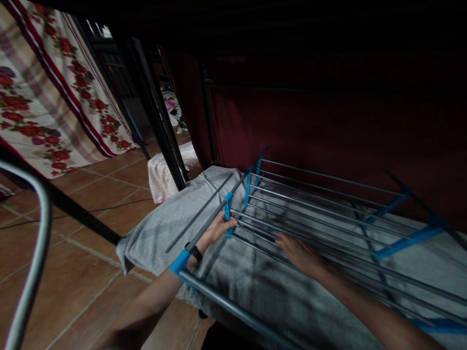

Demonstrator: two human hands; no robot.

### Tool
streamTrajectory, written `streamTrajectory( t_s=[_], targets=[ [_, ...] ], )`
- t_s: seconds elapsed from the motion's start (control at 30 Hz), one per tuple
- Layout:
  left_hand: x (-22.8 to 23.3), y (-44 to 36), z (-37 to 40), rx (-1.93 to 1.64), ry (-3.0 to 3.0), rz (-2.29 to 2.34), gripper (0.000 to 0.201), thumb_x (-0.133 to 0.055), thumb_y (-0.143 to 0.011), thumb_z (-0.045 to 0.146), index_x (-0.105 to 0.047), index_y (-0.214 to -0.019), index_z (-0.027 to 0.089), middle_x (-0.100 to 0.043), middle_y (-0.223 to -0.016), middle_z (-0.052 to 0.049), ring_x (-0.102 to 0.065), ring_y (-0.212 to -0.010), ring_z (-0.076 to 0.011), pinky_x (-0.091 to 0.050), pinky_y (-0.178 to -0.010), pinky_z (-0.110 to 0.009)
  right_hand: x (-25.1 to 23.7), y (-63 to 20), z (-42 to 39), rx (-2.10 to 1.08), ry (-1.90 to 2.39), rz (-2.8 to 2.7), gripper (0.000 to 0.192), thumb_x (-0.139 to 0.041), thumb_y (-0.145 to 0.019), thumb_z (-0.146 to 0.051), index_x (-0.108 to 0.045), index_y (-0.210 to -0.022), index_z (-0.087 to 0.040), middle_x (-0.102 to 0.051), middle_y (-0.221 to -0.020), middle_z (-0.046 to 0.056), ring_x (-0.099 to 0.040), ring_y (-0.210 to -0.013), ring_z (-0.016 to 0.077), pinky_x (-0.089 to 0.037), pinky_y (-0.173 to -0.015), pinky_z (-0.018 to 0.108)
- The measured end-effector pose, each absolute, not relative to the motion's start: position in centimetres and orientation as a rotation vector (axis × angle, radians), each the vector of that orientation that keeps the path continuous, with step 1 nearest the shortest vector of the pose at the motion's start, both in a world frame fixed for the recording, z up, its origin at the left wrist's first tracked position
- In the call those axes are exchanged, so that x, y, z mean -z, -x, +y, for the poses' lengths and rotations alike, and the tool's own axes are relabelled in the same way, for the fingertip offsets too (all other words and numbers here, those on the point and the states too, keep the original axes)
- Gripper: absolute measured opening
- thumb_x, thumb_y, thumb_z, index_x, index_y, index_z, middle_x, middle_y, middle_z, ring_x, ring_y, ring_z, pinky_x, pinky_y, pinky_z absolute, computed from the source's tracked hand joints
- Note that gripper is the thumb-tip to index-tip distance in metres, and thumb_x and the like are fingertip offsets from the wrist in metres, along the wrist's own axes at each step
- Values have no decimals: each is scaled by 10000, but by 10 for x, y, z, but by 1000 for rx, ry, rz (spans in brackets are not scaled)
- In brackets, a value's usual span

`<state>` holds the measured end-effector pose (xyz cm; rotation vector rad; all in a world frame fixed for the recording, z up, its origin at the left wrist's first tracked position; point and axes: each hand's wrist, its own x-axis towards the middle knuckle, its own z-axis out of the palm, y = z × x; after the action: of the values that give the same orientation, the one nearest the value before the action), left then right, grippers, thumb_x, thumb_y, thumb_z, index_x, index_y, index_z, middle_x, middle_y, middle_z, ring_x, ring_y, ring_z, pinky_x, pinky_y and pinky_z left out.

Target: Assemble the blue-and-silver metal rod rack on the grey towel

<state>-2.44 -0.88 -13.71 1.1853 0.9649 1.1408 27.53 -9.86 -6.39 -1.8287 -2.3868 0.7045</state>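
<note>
Rack of metal rods (310,197) lies on a grey blanket (153,238), stretching rightward from the fingers of the left hand (216,230), which grip 1 blue bracket (227,208), apparently steadying that end; whether the fingers of the right hand (301,255) hold any rod is unclear.

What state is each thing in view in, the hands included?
Grey blanket: spread out, rumpled.
Metal rack: over the grey blanket, bars running between blue fittings.
Blue connector: upright on the rack's near end, held.
Left hand: closed on the blue connector.
Right hand: at the bars, contact unclear.
Black wristband: worn on the left wrist.
Maroon cloth: hanging behind the rack.
Floral curtain: hanging.
</note>
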Motion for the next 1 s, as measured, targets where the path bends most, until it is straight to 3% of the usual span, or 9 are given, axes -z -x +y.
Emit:
streamTrajectory(
  t_s=[0.57,1.0],
  targets=[
    [134,22,-13,-1130,-1219,1010,439,-884,-672,495,-623,-839,183,-562,-732,19,-496,-679,-137,-421,-682,-281,63,-275,-99,-636,1814,-2406,428,-328,-1071,-364,-623,-1356,-241,-716,-1326,115,-688,-1198,256,-519,-975,370],
    [138,21,-13,-1165,-1347,1001,446,-829,-735,559,-615,-871,192,-535,-759,19,-483,-720,-150,-415,-710,-285,75,-276,-98,-489,1763,-2429,442,-317,-1083,-351,-624,-1369,-211,-705,-1345,125,-658,-1255,271,-508,-1058,427]
  ],
)
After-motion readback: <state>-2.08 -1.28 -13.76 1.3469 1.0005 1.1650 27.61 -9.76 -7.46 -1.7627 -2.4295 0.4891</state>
